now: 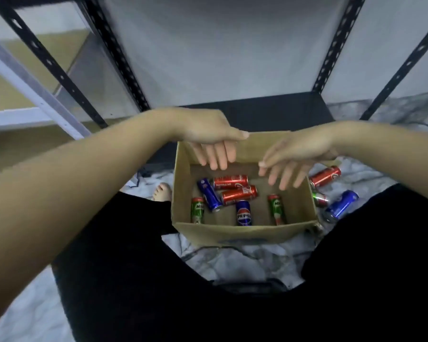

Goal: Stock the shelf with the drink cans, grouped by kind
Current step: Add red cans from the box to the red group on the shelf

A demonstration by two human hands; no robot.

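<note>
Marbled grey floor ran under a black metal shelf whose lowest board lay bare at the far side, between perforated uprights, with a pale wall behind. Near it sat an open cardboard box, between the person's dark-clothed legs.

Inside the box lay six drink cans on their sides or leaning: two red cans touching one another at the far middle, a blue can leaning against them on the left, a second blue can marked Pepsi near the front wall, and two green cans, one at the left wall and one right of centre. Outside the box, on the floor to its right, lay three more: a red can, a green can partly hidden by the box corner, and a blue can.

By my reading the stocking had not begun; no can stood on the shelf. The left hand rested on the far rim of the box, thumb along the edge and fingers hanging straight inside. The right hand hovered over the right part of the box, its grip apart, fingers spread and touching nothing. The next move would call for lowering a hand onto one kind, likely the red pair, and closing round a can.
</note>
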